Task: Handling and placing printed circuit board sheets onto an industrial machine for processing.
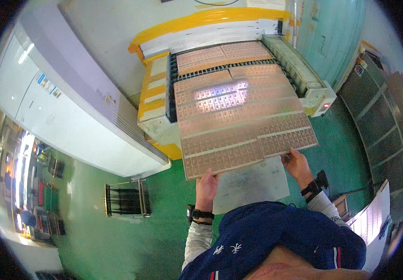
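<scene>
Two copper-coloured circuit board panels lie side by side on the roller conveyor and stick out over its near end. My left hand (207,187) is closed on the near edge of the left panel (222,156), close to its corner. The right panel (287,133) sits slightly farther away, and my right hand (298,165) pinches its near edge from below. Fingers under both panels are partly hidden. Rows of small repeated patterns cover the panels, with bright light reflecting off the middle.
Farther in, more copper panels (224,55) lie on dark conveyor rollers (229,67) before a white, yellow-taped machine opening. A tall white cabinet (85,107) stands left, near a black rack (127,199) on the green floor. Dark framed panels (381,121) lean at the right.
</scene>
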Available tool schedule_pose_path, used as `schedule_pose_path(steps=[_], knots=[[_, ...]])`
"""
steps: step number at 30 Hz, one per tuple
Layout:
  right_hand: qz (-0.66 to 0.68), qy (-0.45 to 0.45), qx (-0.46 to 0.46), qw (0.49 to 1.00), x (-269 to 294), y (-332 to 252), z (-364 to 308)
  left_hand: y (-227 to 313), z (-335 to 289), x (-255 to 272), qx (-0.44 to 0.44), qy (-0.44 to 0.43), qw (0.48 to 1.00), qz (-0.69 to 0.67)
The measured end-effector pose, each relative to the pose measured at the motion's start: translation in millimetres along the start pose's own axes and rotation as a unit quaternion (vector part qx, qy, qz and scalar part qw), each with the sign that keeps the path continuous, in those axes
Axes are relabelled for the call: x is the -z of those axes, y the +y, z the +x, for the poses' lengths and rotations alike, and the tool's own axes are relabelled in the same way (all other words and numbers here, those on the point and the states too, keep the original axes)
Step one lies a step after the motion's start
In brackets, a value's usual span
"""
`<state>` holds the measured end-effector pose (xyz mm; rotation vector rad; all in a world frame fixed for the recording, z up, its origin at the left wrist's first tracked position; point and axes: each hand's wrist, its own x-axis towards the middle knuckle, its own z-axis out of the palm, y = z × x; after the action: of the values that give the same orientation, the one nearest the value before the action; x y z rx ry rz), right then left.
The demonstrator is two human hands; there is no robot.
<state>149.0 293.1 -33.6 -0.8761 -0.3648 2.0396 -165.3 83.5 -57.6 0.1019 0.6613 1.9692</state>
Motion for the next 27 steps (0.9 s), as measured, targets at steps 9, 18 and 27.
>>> schedule_pose_path(steps=[9, 18, 27], knots=[[-0.023, 0.019, 0.024, 0.999, 19.6, -11.7, 12.3, 6.0, 1.4, -10.0, -0.032, 0.017, 0.999, 0.001], [-0.055, -0.027, 0.012, 0.998, 6.2, -12.1, 21.5, 4.6, 19.0, 16.9, -0.031, -0.030, 0.999, -0.005], [-0.041, -0.028, 0.000, 0.999, 27.1, -11.1, 43.9, 1.8, 21.3, 11.0, -0.035, -0.051, 0.998, -0.007]])
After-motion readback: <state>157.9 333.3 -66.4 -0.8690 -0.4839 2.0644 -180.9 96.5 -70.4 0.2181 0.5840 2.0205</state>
